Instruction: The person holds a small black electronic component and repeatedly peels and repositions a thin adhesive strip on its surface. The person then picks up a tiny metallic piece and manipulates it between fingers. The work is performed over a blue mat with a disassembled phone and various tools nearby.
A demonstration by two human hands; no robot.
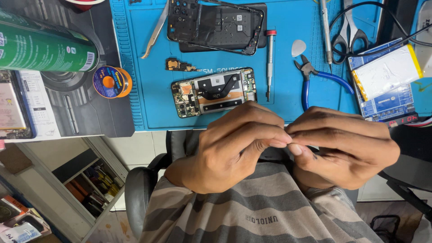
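My left hand (234, 148) and my right hand (346, 150) are raised over my striped shirt, just in front of the desk edge. Their thumbs and forefingers are pinched and meet tip to tip. Whatever may be between the fingertips is too small or too hidden to see. Just beyond the hands, on the blue work mat (288, 108), lies an opened phone (213, 92) with its board and black flex cable exposed. A black phone back frame (216, 24) lies further away, with a small circuit part (180, 65) between the two.
On the mat are a red-tipped screwdriver (270, 58), tweezers (155, 31), blue-handled pliers (321, 78), a pale pick (298, 47) and scissors (348, 31). A silver battery pouch (387, 72) lies at the right. A solder spool (111, 82) and a green can (42, 45) are at the left.
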